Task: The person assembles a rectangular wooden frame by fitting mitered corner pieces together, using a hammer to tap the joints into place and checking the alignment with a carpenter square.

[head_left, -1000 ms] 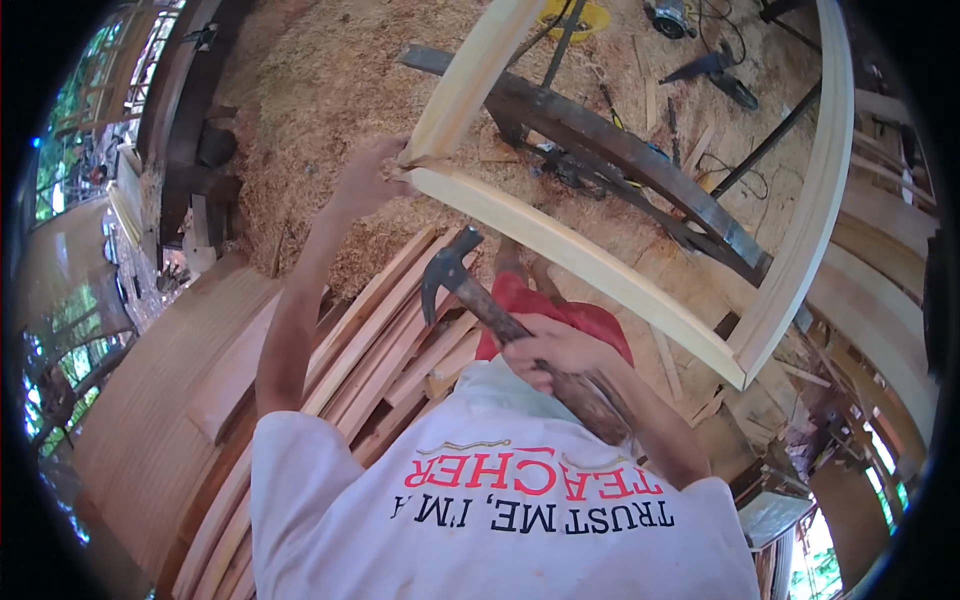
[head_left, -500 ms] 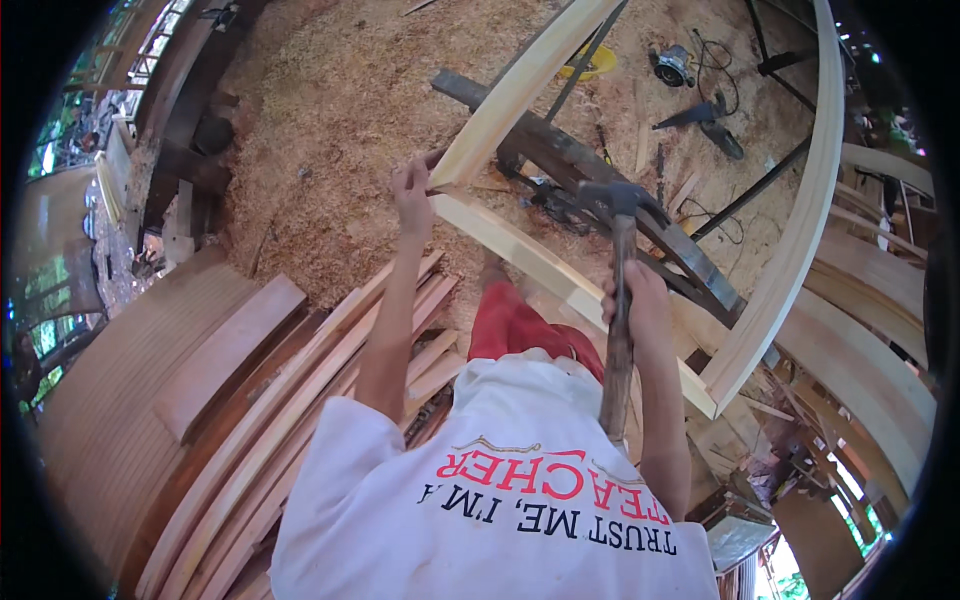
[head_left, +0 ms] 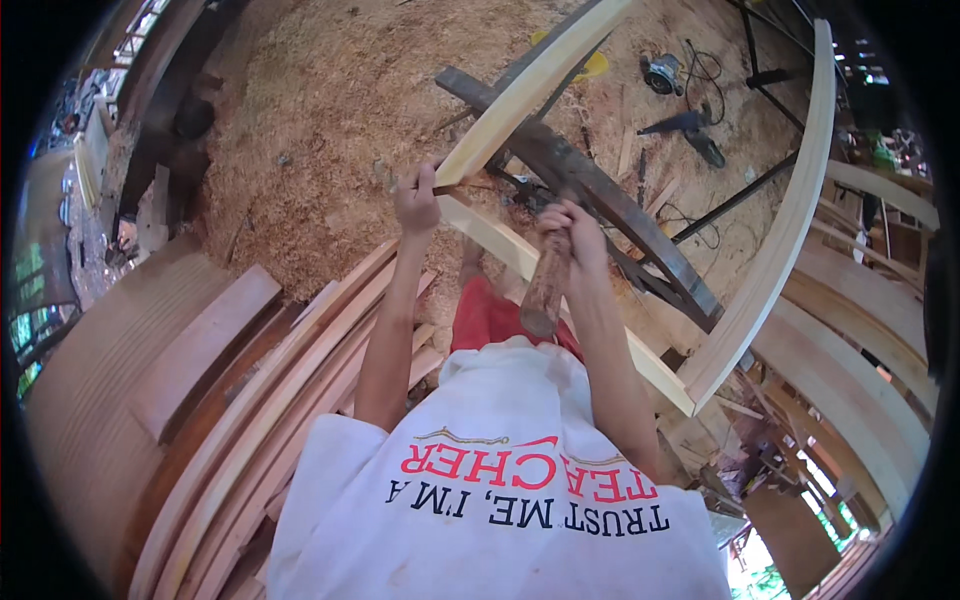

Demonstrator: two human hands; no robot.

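A pale wooden frame [head_left: 505, 236] stretches across the view, with two long rails running away from me and a crosspiece near my body. My left hand [head_left: 418, 203] is closed at the frame's near left corner, fingers against the end of the left rail. My right hand [head_left: 574, 238] is wrapped round the wooden handle of a hammer [head_left: 545, 290], above the crosspiece. The handle's butt points back toward my shirt. The hammer's head is hidden beyond my fist.
A dark beam [head_left: 620, 215] lies under the frame. Stacked boards [head_left: 270, 420] lie at left, more planks [head_left: 850, 370] at right. Shavings cover the ground [head_left: 310, 130]. Beyond the beam are a corded power tool [head_left: 662, 74], a handsaw [head_left: 680, 122] and a yellow object [head_left: 597, 64].
My right hand has swung the hammer away from me and leftward, toward the left corner; its head has gone from sight. My left hand stays at the corner. The view has shifted slightly.
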